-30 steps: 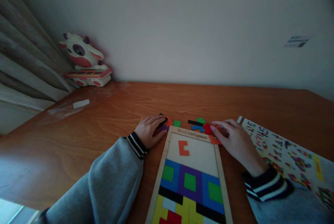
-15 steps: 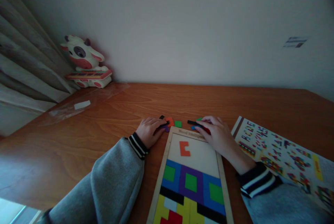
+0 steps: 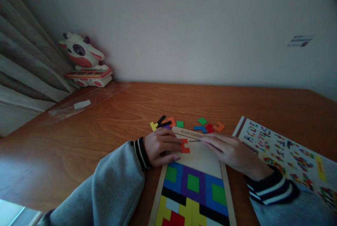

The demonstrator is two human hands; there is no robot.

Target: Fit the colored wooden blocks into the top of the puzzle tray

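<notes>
The right hand [image 3: 223,146] pinches a dark strip [image 3: 195,141]; loosening could drop it. The half-open left hand [image 3: 162,146], over the orange piece [image 3: 185,150], could nudge it.

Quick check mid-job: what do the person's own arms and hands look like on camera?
The left hand and right hand are bare, with no gloves visible. The left sleeve and right sleeve are plain grey and loose, ending in dark cuffs with pale stripes.

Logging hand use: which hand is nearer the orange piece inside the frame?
Left. The left hand is at the left edge of the orange piece; the right hand is apart, to its right.
</notes>
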